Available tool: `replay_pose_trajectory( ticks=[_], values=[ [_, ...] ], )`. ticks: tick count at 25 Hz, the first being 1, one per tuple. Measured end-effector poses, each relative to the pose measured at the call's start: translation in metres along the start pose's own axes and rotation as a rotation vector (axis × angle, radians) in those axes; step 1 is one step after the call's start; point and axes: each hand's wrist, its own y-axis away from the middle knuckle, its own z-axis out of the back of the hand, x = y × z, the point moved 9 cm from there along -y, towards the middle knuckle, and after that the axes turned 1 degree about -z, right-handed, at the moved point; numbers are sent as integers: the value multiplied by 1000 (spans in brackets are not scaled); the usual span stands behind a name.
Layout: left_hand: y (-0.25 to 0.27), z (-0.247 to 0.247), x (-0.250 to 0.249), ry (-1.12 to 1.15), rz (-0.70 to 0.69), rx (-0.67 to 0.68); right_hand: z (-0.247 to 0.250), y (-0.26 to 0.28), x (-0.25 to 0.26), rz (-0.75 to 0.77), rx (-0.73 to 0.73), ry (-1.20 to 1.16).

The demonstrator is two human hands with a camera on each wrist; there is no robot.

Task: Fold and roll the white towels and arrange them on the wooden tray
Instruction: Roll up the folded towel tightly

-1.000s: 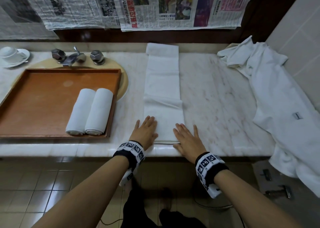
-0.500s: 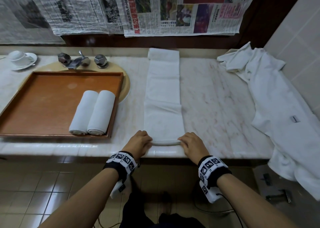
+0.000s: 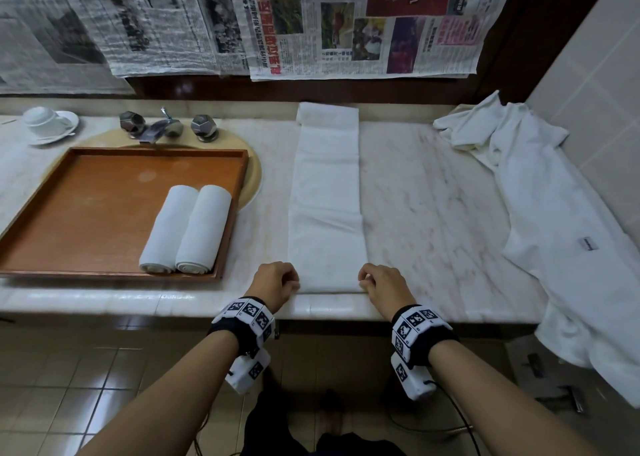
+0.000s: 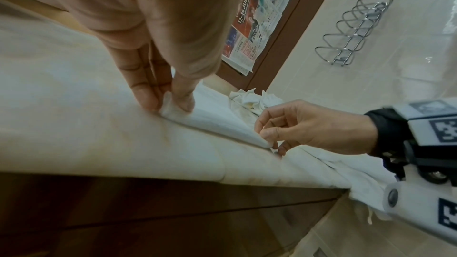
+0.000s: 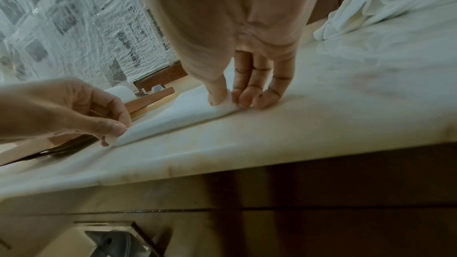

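Observation:
A long folded white towel [image 3: 327,192] lies lengthwise on the marble counter, from the back wall to the front edge. My left hand [image 3: 277,280] pinches its near left corner [image 4: 170,107] between thumb and fingers. My right hand [image 3: 379,282] pinches the near right corner [image 5: 228,105] the same way. The near edge [image 4: 217,124] is lifted slightly off the counter. Two rolled white towels [image 3: 188,228] lie side by side at the right end of the wooden tray [image 3: 86,213].
A loose pile of white towels [image 3: 561,220] covers the counter's right side and hangs over the edge. The tray sits over a sink with a metal faucet [image 3: 162,128]. A cup on a saucer [image 3: 48,123] stands at the back left. Newspapers cover the wall behind.
Both hands went from lying flat on the towel's near end to curling at its near edge, then moved apart to pinch the two near corners.

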Motion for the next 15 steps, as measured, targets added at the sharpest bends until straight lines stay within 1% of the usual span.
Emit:
replay_pose_trajectory(
  ticks=[2,3,5,7,9,11,15],
  values=[
    [-2,0,0,-16,55,-1,-1,-1,-1,-8,-18,67],
    [-2,0,-1,-44,69,-12,-1,-1,2,10,-49,99],
    [-2,-4,-11,-155,23,-20,-5,3,13,121,-107,133],
    [0,-14,-20,-255,-46,3,-17,7,22,219,-68,187],
    [4,-20,-21,-301,-63,18,-20,11,28,261,-30,215],
    [9,-21,-22,-326,-86,19,-17,13,34,314,-37,214],
    [8,-24,-24,-397,-105,87,-14,8,36,324,-19,242]
  ],
)
